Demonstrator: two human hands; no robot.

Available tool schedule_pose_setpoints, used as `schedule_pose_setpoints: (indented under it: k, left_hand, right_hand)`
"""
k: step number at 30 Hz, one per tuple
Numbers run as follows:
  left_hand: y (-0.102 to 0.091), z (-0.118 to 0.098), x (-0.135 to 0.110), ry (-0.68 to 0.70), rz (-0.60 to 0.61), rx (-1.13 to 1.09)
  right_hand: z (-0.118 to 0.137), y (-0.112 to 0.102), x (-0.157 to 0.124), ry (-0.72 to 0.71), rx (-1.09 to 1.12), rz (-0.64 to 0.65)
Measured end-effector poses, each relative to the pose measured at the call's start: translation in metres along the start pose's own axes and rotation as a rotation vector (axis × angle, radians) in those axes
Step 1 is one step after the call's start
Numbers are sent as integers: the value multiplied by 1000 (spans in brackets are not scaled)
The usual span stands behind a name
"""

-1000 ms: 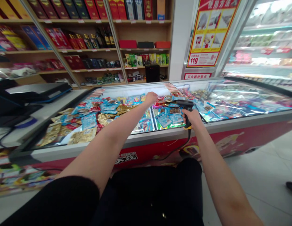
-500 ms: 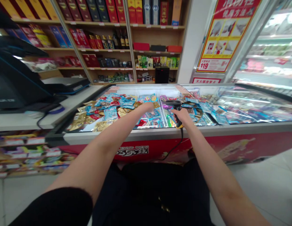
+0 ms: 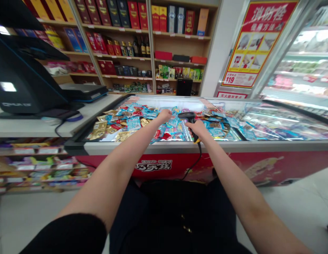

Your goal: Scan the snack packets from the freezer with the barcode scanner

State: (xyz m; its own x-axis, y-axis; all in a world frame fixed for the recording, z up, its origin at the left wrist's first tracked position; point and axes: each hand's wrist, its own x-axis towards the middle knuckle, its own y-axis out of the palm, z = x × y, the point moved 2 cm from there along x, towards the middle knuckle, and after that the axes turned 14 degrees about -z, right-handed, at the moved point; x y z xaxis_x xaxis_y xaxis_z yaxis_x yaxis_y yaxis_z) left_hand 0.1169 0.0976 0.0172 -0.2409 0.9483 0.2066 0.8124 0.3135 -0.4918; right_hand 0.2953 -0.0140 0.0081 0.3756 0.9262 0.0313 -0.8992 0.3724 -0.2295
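My right hand point(image 3: 196, 129) is wrapped round the grip of a black barcode scanner point(image 3: 187, 115) with yellow trim. The scanner's head points left, towards my left hand, and its cable hangs over the freezer's front edge. My left hand point(image 3: 165, 115) is closed above the left part of the open freezer, its fingertips against a light-blue ice cream packet point(image 3: 174, 121); the fingers are partly hidden. Below and around both hands lie heaps of ice cream packets point(image 3: 133, 123) in blue, gold and red wrappers. A white wire divider point(image 3: 185, 131) stands just below the scanner.
A chest freezer point(image 3: 121, 149) with a grey rim and red front spans the width before me. On the left, a counter point(image 3: 34, 131) bears a dark checkout terminal point(image 3: 29, 81) and a scale point(image 3: 83, 91). Behind are shelves point(image 3: 121, 56) of boxes and bottles.
My left hand has risen a little and its fingers now show closed. My right hand with the scanner has shifted slightly left, closer to it. The view has tilted and turned slightly.
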Motion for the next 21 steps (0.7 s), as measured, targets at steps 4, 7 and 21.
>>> schedule_pose_setpoints:
  k: [4,7,21]
  left_hand:
    - [-10,3,4,-79,-58,-91]
    - [-14,8,8,-103,-98,-124]
    - [-17,14,10,-150,-148,-202]
  right_hand:
    - [2,3,0,5,9,10]
    - [6,4,-4,17,5,16]
    - [8,4,-9,39,-4,57]
